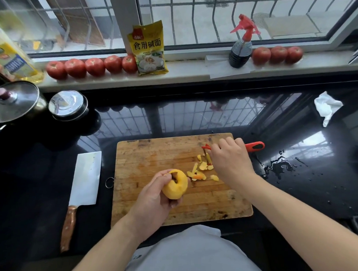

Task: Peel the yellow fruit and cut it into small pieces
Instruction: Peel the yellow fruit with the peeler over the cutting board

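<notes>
My left hand [150,198] grips the yellow fruit [176,186] above the front of the wooden cutting board [152,154]; the fruit looks bare of skin, with a dark stem hollow facing up. My right hand [230,158] lies over the red peeler [255,146] at the board's far right corner, fingers curled on it; the peeler's head pokes out to the left of the fingers. Yellow peel strips [201,171] lie on the board between the hands. A cleaver [84,184] with a wooden handle lies left of the board.
The black counter [195,115] has spilled water [278,165] right of the board and a crumpled tissue [327,105] at far right. Two lidded pots [67,106] stand at left. Tomatoes [94,66], a yellow packet [148,48] and a spray bottle [240,47] line the windowsill.
</notes>
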`<state>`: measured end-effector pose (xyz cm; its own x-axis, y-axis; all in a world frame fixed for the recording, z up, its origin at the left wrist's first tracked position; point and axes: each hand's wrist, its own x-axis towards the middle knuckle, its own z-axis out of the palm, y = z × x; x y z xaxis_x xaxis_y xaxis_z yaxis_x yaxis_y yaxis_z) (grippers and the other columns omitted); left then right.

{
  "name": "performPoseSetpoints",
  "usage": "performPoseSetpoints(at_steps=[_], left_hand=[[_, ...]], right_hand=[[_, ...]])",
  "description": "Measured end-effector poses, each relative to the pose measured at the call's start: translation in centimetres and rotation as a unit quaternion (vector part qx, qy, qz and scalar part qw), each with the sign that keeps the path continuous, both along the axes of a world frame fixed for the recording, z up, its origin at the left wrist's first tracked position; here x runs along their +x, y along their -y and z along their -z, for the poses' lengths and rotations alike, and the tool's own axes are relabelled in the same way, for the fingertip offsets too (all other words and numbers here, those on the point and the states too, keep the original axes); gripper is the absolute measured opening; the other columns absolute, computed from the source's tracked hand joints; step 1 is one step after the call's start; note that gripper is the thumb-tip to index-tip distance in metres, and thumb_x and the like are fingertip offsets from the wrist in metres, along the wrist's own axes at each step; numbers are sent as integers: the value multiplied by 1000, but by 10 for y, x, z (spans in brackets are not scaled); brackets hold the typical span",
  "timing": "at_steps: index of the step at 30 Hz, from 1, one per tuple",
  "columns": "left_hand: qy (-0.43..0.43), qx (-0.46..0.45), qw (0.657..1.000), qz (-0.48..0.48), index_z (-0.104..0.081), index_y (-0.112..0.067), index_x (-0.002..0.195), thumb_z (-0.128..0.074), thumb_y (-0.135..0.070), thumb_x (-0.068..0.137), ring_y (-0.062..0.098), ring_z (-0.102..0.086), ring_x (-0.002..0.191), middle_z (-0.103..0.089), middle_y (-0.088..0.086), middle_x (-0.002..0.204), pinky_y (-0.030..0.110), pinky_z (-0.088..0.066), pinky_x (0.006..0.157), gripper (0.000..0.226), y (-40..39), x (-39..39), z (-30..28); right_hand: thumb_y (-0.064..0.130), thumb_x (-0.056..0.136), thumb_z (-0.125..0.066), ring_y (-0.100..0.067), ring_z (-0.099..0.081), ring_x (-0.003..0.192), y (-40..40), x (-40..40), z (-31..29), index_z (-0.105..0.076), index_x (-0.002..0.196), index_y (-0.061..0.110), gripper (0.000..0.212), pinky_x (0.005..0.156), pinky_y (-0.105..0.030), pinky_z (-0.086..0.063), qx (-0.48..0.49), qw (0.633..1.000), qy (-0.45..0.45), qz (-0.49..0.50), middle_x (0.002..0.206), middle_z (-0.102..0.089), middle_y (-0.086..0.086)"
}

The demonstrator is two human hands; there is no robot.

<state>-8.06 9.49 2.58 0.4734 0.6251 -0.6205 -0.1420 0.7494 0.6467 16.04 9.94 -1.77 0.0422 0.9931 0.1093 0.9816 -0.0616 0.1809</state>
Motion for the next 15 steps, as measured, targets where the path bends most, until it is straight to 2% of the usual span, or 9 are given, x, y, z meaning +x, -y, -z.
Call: performPoseSetpoints(at_steps=[3,7,10,12,13,15], left_hand=[[9,5,1000,3,-58,-14,137,-55,-37,99,19,-51,77,-61,30,126,30,-40,65,45,0,-1,1],[16,-23,1000,-6,-62,-20,136,-56,-51,95,17,-50,66,-61,18,109,29,-37,59,52,-2,-1,3],[6,-74,997,-36,-61,-16,134,-55,-57,95,18,-54,63,-65,18,100,27,-42,53,56,-3,1,7],[0,-93,994,-54,-60,-15,133,-56,-57,96,20,-57,65,-64,19,100,27,-46,53,56,-5,2,9],[-2,-98,993,-59,-61,-15,131,-57,-56,96,21,-58,66,-63,20,101,27,-46,54,54,-4,2,9],[-4,-97,993,-63,-64,-16,124,-55,-56,97,22,-58,65,-62,20,102,28,-44,54,49,-6,4,10]], right_hand=[[33,105,-42,-30,-52,80,2,-2,-1,-64,88,17,32,76,-44,-37,-33,999,13,18,85,-63,-6],[32,102,-47,-29,-54,80,5,-8,-1,-65,88,20,26,75,-42,-35,-60,997,21,47,85,-66,-5],[29,102,-46,-28,-55,79,5,-8,4,-64,90,20,24,73,-41,-32,-77,993,19,86,86,-64,-4],[31,101,-47,-26,-56,82,5,-9,6,-64,97,21,20,74,-41,-32,-106,990,12,96,91,-65,-2],[32,102,-44,-25,-56,79,7,-11,3,-63,95,22,23,74,-41,-34,-100,991,-4,88,89,-65,0],[35,105,-35,-20,-50,67,13,-22,-11,-58,80,22,36,70,-38,-40,-21,996,-81,40,75,-60,5]])
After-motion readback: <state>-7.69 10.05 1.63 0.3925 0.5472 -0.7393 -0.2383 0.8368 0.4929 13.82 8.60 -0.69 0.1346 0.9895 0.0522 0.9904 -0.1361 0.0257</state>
